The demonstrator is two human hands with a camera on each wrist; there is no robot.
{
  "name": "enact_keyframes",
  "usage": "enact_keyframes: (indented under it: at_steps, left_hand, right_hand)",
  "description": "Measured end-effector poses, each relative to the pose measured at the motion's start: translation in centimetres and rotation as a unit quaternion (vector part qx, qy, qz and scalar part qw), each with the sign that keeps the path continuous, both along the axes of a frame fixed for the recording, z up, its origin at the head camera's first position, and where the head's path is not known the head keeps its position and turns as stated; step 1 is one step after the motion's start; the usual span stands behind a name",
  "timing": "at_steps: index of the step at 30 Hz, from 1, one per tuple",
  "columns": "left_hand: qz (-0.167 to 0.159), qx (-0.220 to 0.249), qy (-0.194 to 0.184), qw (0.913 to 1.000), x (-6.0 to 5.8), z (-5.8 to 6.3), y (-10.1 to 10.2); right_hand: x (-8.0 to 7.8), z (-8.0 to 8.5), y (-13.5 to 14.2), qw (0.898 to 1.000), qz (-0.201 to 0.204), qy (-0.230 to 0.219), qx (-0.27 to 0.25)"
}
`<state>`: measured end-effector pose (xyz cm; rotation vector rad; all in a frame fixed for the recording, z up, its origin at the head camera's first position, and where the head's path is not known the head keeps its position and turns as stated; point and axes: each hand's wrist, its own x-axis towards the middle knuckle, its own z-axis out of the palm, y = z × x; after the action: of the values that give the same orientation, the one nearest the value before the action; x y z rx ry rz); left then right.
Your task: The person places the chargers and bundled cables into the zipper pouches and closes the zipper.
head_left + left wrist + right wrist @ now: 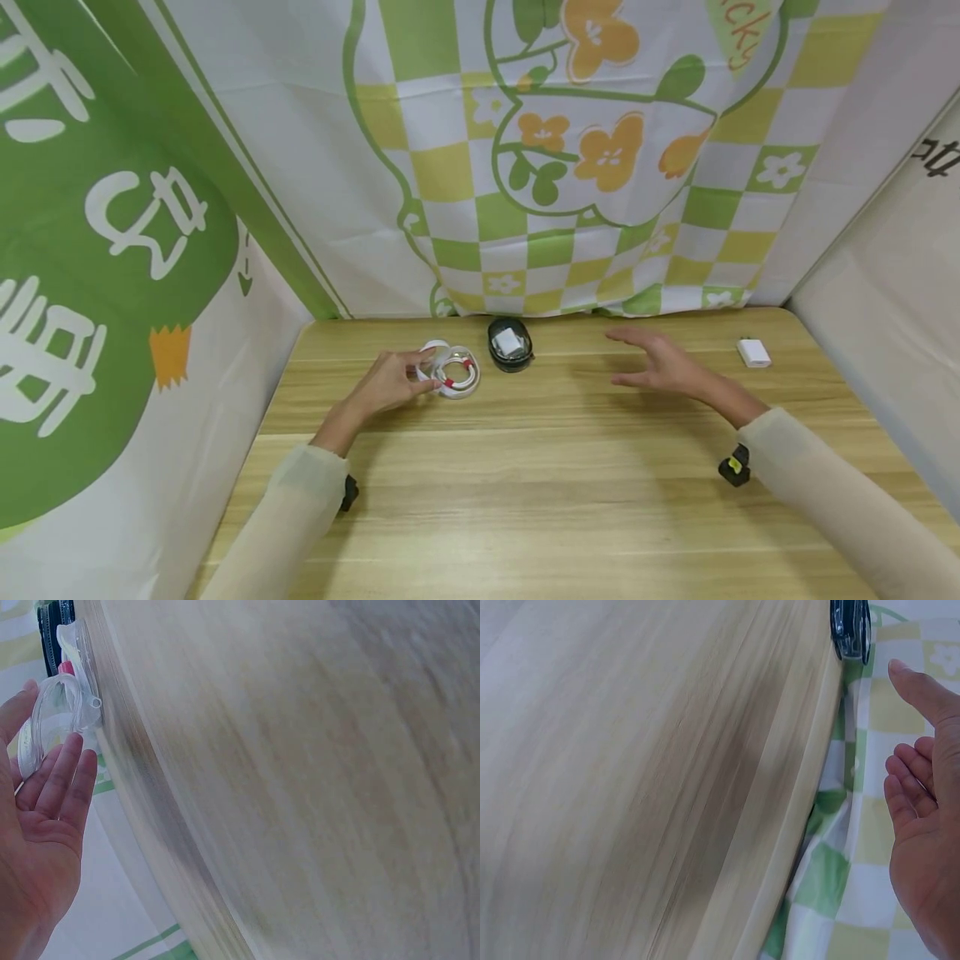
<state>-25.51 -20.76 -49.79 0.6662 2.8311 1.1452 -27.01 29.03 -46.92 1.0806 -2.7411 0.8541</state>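
Observation:
My left hand (390,379) holds the edge of a small round case (477,385) with a white rim and clear walls. Inside that case lies a coiled white cable (458,353) with red bands. In the left wrist view, the thumb and fingers stand on either side of a clear curved part (56,690). Beside it sits a black case (498,360) with a white charger (508,342) in it. My right hand (663,362) hovers over the wood with its fingers spread, holding nothing; the black case also shows in the right wrist view.
A white plug adapter (753,352) lies on the right of the wooden table (525,500). Behind the table's back edge hangs a checked, flowered cloth (465,208). A green and white cloth (112,250) covers the left side, a pale one (892,242) the right.

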Motion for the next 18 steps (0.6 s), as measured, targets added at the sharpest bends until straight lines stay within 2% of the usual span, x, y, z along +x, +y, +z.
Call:
enact_keyframes:
  at_steps: [8,18]
  left_hand:
    - [0.007,-0.001,-0.013,0.9999,-0.1,-0.2,-0.1]
    - [0.005,-0.001,-0.007,1.0,0.1,0.0,-0.1]
  right_hand:
    - [0.3,0.4,1.4,0.999,-0.006,0.031,-0.007]
    - [0.6,0.6,3.1,0.999,-0.034,0.027,-0.002]
